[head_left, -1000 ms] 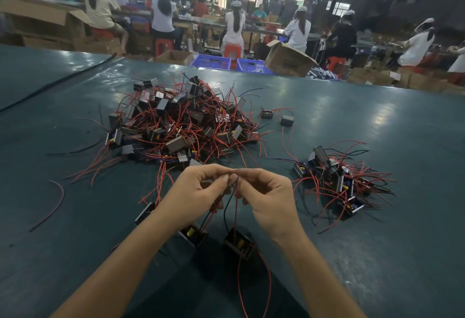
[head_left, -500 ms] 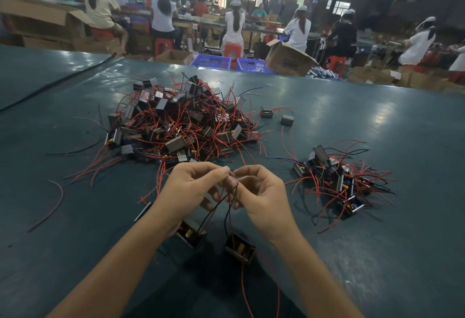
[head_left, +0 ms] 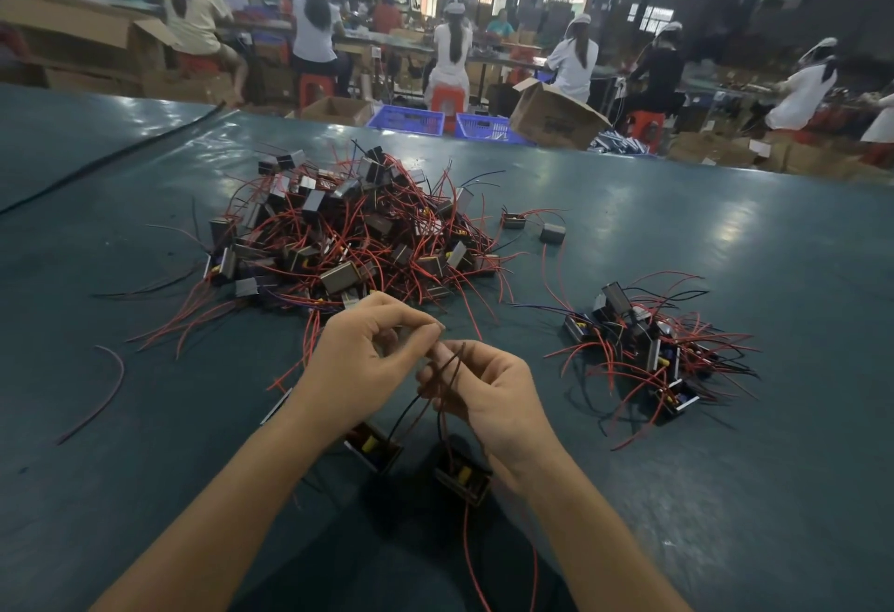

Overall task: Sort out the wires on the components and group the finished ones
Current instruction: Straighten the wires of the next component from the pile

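Wires (head_left: 438,386) from two small parts (head_left: 462,478) are in my hands, just above the table (head_left: 725,490) and close to me. My left hand (head_left: 372,360) pinches them near the top. My right hand (head_left: 488,393) curls round them lower down. A second ago both hands pinched at the same spot, side by side. Now the right one sits lower and the wires bend over its fingers. I think I am twisting them together. The big pile (head_left: 348,234) and the done pile (head_left: 643,350) have not moved.
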`<state>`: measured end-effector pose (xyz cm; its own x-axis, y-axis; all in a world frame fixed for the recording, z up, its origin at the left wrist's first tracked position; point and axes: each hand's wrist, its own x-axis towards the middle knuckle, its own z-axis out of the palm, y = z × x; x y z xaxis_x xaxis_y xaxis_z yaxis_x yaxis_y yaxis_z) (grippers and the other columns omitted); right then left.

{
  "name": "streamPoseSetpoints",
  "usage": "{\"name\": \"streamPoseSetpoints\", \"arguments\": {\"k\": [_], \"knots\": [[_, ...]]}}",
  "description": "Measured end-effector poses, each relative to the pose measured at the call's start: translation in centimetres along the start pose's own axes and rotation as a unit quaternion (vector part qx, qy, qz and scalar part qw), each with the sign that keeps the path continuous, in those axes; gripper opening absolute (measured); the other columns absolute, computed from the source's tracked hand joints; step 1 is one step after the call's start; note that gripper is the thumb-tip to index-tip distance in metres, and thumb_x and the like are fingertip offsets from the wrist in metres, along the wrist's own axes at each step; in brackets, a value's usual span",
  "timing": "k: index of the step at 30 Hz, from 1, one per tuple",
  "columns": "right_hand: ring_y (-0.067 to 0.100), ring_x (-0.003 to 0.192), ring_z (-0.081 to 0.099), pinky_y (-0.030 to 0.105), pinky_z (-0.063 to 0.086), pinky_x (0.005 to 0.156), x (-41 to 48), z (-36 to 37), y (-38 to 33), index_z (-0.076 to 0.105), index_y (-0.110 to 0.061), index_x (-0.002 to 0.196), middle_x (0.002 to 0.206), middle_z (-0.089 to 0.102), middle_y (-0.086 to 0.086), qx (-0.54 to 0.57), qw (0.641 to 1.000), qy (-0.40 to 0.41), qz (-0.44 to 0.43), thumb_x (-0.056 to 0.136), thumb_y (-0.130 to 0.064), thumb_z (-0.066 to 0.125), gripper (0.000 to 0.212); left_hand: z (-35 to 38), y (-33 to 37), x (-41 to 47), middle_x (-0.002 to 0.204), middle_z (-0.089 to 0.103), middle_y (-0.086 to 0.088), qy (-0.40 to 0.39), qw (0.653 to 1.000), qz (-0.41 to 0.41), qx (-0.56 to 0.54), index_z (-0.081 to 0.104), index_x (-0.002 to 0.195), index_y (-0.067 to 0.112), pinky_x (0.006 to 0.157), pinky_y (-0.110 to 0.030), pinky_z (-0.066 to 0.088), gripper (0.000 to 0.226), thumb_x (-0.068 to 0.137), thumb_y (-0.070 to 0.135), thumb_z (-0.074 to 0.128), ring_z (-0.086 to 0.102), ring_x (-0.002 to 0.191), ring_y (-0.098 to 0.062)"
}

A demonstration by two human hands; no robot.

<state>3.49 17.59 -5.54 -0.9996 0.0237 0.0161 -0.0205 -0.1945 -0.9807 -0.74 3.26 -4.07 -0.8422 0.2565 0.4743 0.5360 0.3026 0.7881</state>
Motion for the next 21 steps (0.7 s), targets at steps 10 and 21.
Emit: {"name": "streamPoseSetpoints", "arguments": {"k": [10, 21], "knots": [[0.006, 0.062, 0.065, 0.016, 0.051, 0.059, 0.2, -0.1, 0.1, 0.068, -0.012, 0.088, 0.068, 0.071, -0.002, -0.031, 0.999, 0.014, -0.033, 0.092, -0.018, 0.064, 0.009, -0.9, -0.4, -0.2, 0.091, 0.063, 0.008, -0.005, 0.988, 0.131, 0.078, 0.074, 0.094, 0.019, 0.063, -0.015, 0.045, 0.013, 0.086, 0.027, 0.069, 0.059, 0.07, -0.013], [0.007, 0.061, 0.059, 0.024, 0.051, 0.062, 0.3, 0.0, 0.8, 0.069, -0.019, 0.082, 0.066, 0.067, -0.006, -0.138, 0.976, 0.064, -0.157, 0.092, -0.012, 0.067, 0.012, -0.8, 0.2, -0.5, 0.085, 0.064, 0.006, 0.058, 0.971, 0.183, 0.14, 0.076, 0.085, 0.014, 0.051, -0.037, 0.05, 0.022, 0.088, 0.032, 0.065, 0.06, 0.06, -0.016]]}}
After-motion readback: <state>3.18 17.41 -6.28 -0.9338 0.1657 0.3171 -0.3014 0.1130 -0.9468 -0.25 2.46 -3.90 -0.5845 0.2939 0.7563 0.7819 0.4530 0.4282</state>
